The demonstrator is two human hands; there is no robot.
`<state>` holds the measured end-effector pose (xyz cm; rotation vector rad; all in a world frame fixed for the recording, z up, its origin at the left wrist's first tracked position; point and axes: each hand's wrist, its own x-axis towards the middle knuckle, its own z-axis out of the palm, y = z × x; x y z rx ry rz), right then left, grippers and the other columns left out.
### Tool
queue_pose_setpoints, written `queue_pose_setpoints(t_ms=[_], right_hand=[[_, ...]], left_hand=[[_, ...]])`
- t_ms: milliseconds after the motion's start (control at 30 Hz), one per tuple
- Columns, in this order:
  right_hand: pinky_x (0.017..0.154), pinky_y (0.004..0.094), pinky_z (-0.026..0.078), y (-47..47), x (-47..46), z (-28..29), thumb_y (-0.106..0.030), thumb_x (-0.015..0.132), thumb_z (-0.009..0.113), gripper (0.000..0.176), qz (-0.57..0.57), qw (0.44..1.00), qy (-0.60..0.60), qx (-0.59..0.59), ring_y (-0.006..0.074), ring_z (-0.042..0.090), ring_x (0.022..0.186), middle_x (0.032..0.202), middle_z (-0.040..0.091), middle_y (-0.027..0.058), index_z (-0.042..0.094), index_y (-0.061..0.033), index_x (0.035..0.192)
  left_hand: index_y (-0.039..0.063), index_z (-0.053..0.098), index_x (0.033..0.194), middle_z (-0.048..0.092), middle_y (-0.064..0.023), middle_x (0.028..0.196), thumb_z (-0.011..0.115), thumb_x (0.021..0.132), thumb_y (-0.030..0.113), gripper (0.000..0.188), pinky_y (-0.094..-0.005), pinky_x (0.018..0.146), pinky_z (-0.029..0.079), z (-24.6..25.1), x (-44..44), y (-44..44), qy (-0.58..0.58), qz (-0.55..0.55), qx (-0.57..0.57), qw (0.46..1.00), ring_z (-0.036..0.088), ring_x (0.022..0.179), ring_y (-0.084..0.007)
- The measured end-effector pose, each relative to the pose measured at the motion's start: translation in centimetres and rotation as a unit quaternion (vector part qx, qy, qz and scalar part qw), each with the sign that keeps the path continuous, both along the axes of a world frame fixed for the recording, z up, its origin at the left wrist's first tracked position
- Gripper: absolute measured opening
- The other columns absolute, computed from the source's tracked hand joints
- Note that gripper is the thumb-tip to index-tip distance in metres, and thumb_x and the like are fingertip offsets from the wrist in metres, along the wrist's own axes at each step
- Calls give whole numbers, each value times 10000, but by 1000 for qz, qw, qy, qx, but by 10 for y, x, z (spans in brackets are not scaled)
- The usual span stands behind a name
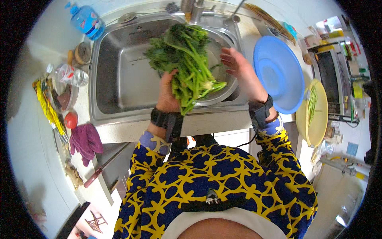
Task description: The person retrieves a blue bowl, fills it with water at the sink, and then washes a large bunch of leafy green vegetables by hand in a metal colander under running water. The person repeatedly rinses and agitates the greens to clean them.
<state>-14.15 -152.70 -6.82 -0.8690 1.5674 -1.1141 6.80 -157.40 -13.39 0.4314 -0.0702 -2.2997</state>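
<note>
My left hand (169,91) holds a large bunch of leafy green stalks (191,59) over the double stainless steel sink (131,80). Its dark leaves point up and left, and the cut stalk ends lie at the lower right. Beneath the bunch, a round metal basin (228,74) sits in the right part of the sink. My right hand (237,64) is raised over the basin's right side, fingers spread and slightly blurred, apart from the bunch. Both wrists wear black straps.
A blue plastic basin (279,74) stands right of the sink, beside a yellow basin (313,119) with thin green pieces. The faucet (197,12) is behind the sink. On the left are a plastic bottle (73,75), a tomato (71,120) and a purple cloth (85,143).
</note>
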Motion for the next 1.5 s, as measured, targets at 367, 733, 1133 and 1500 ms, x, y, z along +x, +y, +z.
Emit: queue_pose_setpoints(t_ms=[367,733,1133,1500], right_hand=[[625,202,452,25,22,-36,-260,869,571,294,101,980,-154,-71,78,548,688,844,600,34,563,-32,1055],[560,191,447,32,12,-24,-125,845,565,180,71,993,-89,-36,62,533,606,747,618,31,622,-15,975],[1018,450,244,-2,-36,-119,-366,852,484,547,185,674,707,107,324,368,1222,1294,407,222,449,37,1221],[945,429,345,-3,-8,-110,-363,894,401,474,373,857,319,158,322,519,1073,1146,548,207,482,-31,1222]], left_hand=[[93,480,1200,563,-73,1136,508,854,309,408,-408,853,469,-5,12,-13,-26,41,-57,997,560,994,-247],[91,471,1208,553,-78,1149,531,842,274,414,-418,850,469,-13,3,-11,-30,77,-78,994,554,997,-269],[89,498,1184,562,-80,1132,536,824,397,475,-384,804,489,-10,25,-15,-206,120,-91,967,563,966,-249],[85,474,1214,538,-80,1169,545,817,437,535,-404,851,456,-10,43,-15,-222,181,-117,951,534,1007,-258]])
